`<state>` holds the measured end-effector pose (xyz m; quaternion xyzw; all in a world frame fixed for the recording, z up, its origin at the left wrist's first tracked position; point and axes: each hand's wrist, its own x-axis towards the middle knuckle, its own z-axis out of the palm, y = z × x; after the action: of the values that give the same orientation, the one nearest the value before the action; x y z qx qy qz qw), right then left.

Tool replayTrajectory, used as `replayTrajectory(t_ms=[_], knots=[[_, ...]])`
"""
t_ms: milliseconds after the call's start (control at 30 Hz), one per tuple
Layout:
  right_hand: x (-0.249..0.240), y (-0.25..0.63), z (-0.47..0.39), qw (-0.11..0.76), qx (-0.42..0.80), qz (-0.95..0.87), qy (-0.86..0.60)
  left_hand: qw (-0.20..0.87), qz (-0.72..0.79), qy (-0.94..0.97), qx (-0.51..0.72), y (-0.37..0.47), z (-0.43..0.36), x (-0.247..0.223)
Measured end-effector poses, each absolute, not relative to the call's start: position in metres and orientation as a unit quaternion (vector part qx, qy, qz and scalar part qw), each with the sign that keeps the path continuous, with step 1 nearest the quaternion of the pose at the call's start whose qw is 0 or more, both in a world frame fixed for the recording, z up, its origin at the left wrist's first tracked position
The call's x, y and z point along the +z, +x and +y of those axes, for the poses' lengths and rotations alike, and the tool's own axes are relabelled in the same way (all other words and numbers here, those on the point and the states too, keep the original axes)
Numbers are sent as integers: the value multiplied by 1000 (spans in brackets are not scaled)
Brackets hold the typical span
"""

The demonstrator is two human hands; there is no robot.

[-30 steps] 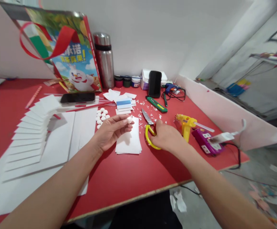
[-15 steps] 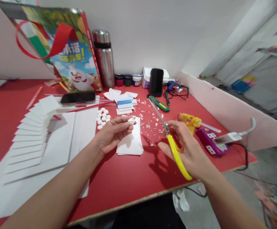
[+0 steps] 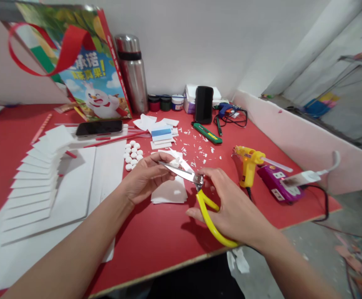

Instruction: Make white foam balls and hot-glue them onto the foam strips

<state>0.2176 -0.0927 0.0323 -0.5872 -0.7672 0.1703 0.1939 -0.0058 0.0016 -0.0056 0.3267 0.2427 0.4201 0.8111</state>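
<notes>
Between the fingertips of my left hand is a small white piece, whose exact kind I cannot make out. My right hand grips yellow-handled scissors, fingers around the handles. Their blades reach left to the white piece and stand slightly apart around it. Under both hands lies a stack of white paper sheets. Small round white pieces sit in a cluster just beyond my left wrist. White paper scraps are scattered past the blades.
A fanned row of white cards covers the left side. Beyond are a phone, a steel flask, a picture bag and a green cutter. A yellow glue gun and purple power strip stand right.
My right hand has moved left, turning the scissors so their blades meet the white piece. My left hand stays nearly in place, still pinching it. The view has shifted slightly.
</notes>
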Motion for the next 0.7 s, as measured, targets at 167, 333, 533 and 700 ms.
replayTrajectory(t_ms=[167,333,533,700], knots=[[31,215,-93,199,177,-762,-591,810,233,349,409,-5,2,-6],[33,213,-92,202,181,-757,-594,810,235,354,405,-4,1,-3],[32,213,-92,194,181,-752,-603,804,247,360,404,-3,0,-2],[27,214,-94,199,170,-758,-597,807,242,353,406,-1,-1,-1]])
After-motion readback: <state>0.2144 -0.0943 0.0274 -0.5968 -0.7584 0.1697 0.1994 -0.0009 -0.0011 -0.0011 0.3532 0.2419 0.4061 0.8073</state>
